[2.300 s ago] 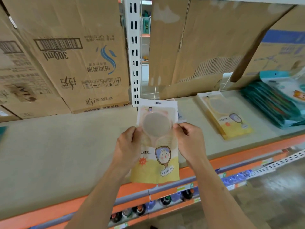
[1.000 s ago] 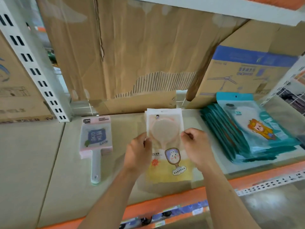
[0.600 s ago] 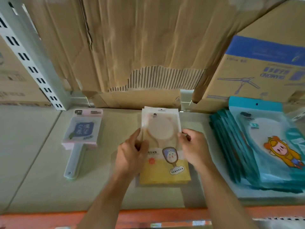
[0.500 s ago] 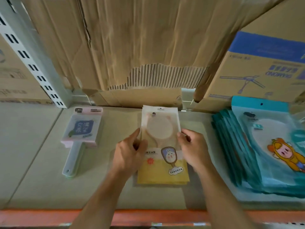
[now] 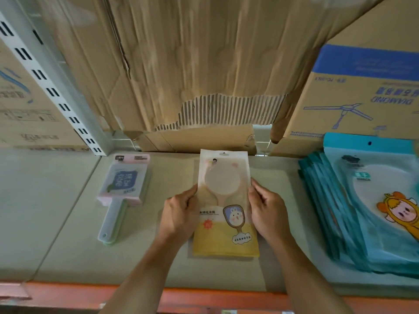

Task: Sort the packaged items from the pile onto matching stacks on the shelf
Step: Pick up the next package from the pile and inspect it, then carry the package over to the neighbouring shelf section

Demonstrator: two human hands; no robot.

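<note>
A yellow packaged hand mirror with a rabbit picture lies flat on the grey shelf board, on top of a stack of like packages. My left hand holds its left edge and my right hand holds its right edge, fingers curled against the package sides. To the left lies a pink-labelled packaged brush with a pale handle. On the right sits a fanned stack of teal packages with a cartoon figure on top.
Torn brown cardboard and printed cartons stand along the back of the shelf. A white slotted upright rises at the left. The orange shelf beam runs along the front edge.
The yellow package was carried from in front of the shelf to the right and laid down on the matching stack. Both hands have stayed at its sides.
</note>
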